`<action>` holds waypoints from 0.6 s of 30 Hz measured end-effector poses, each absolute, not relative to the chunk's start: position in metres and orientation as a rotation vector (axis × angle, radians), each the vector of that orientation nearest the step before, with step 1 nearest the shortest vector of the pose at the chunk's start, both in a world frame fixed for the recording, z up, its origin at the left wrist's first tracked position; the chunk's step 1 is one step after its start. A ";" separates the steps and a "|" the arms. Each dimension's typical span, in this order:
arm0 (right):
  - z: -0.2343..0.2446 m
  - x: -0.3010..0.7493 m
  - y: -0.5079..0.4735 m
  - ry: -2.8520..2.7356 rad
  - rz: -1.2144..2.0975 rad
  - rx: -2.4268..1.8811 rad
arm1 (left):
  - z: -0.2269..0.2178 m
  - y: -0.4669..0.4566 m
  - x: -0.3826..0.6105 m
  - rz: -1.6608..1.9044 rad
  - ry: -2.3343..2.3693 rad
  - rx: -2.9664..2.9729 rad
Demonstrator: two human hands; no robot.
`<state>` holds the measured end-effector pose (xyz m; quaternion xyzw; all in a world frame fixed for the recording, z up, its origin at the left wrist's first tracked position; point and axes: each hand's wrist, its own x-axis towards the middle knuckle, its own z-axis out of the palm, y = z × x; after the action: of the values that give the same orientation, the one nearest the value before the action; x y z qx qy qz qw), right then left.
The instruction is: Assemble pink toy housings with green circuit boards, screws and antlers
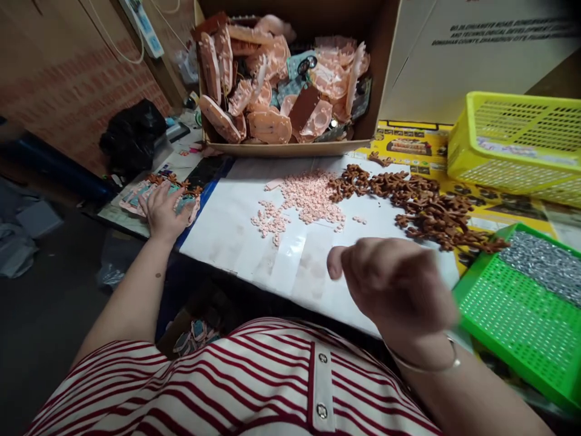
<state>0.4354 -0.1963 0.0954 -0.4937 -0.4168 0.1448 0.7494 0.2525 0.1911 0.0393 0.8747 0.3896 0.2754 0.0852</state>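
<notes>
My left hand [164, 209] lies with spread fingers over pink and teal plastic pieces [131, 200] at the table's left end. Small brown branched parts [157, 179] show around its fingertips. My right hand [394, 281] hangs above the front right of a white sheet [236, 224]. It is smeared by motion; its fingers look curled, and whether anything is in them is hidden. Beyond it on the sheet lies a heap of tiny pale pink pieces [313, 197], with a smaller cluster [271, 219] to the left. A pile of brown branched plastic parts [426, 203] adjoins the heap on the right.
A cardboard box [290, 149] of pink plastic shells [270, 126] stands at the back. On the right are a yellow basket [512, 172] and a green tray [521, 309] holding small silvery pieces [544, 257]. A black plastic bag [131, 136] sits at the back left.
</notes>
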 end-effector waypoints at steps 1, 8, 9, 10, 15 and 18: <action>0.083 0.449 -0.179 -0.853 0.350 -1.008 | 0.046 0.189 0.261 0.894 1.151 2.631; 0.007 0.489 -0.161 -0.815 0.392 -1.419 | 0.112 0.167 0.390 1.013 0.602 2.798; 0.005 0.490 -0.163 -0.823 0.403 -1.415 | 0.122 0.164 0.412 0.960 0.502 2.838; 0.004 0.491 -0.164 -0.822 0.407 -1.414 | 0.131 0.163 0.432 0.925 0.431 2.871; 0.005 0.496 -0.159 -0.731 0.444 -1.414 | 0.156 0.164 0.499 0.773 0.455 3.027; 0.004 0.498 -0.155 -0.696 0.502 -1.404 | 0.157 0.171 0.508 0.647 0.413 3.061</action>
<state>0.4980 -0.1548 0.0044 -0.6255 -0.3101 0.2235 0.6802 0.5082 0.1714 0.1571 0.9700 0.1308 0.2050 -0.0071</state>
